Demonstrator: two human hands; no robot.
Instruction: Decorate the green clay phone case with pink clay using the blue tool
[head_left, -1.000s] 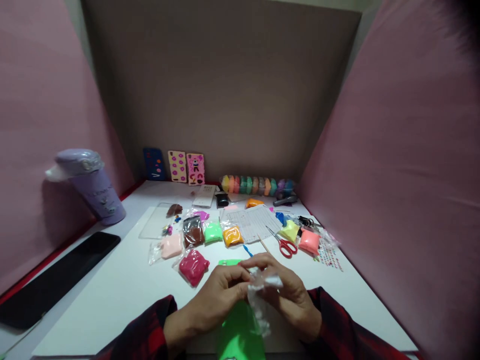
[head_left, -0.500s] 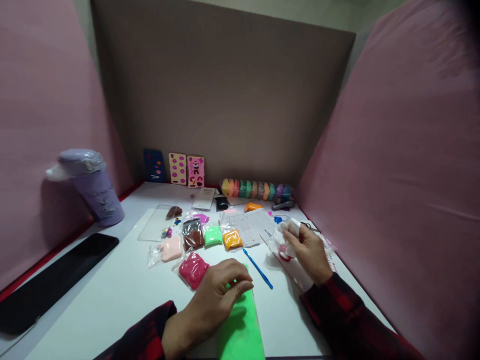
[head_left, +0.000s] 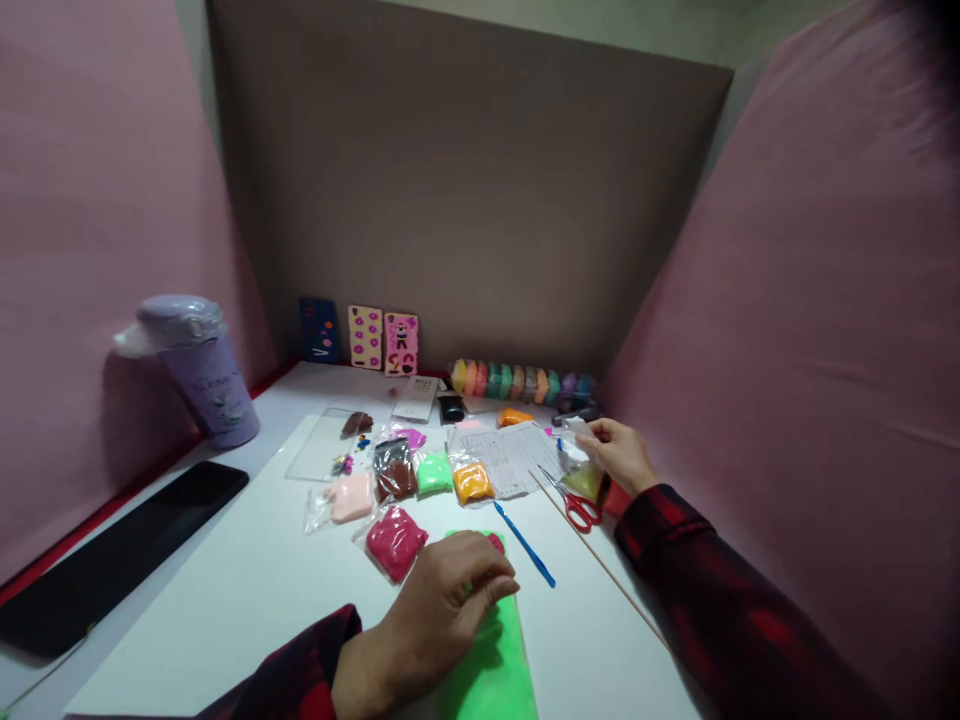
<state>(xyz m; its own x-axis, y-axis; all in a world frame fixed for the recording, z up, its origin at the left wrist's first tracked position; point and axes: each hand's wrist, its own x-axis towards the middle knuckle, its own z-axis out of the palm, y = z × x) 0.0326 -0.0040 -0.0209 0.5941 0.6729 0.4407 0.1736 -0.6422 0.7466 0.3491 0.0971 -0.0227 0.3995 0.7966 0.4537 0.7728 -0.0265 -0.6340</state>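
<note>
My left hand point(head_left: 442, 610) rests with curled fingers on a bright green flat slab point(head_left: 491, 665) at the table's near edge, pressing its top end. My right hand point(head_left: 619, 452) is stretched out to the far right of the white board point(head_left: 247, 590), its fingers pinched on a crumpled clear plastic bag point(head_left: 574, 445) held above a yellow clay packet point(head_left: 585, 483) and red-handled scissors point(head_left: 576, 505). A blue tool point(head_left: 525, 545) and a thin wooden stick point(head_left: 592, 548) lie between the two hands.
Bagged clay in pink point(head_left: 394, 540), peach point(head_left: 349, 497), brown point(head_left: 394, 475), green point(head_left: 433, 470) and orange point(head_left: 471, 482) lies mid-board. A printed sheet point(head_left: 510, 455), a row of coloured clay tubs point(head_left: 517, 382), decorated phone cases point(head_left: 367, 337), a purple tumbler point(head_left: 199, 370) and a black phone point(head_left: 112, 555) surround them. Padded walls enclose the desk.
My right hand left the left hand, carried the clear bag away to the far right and further back. The left hand dropped onto the green slab and stays there.
</note>
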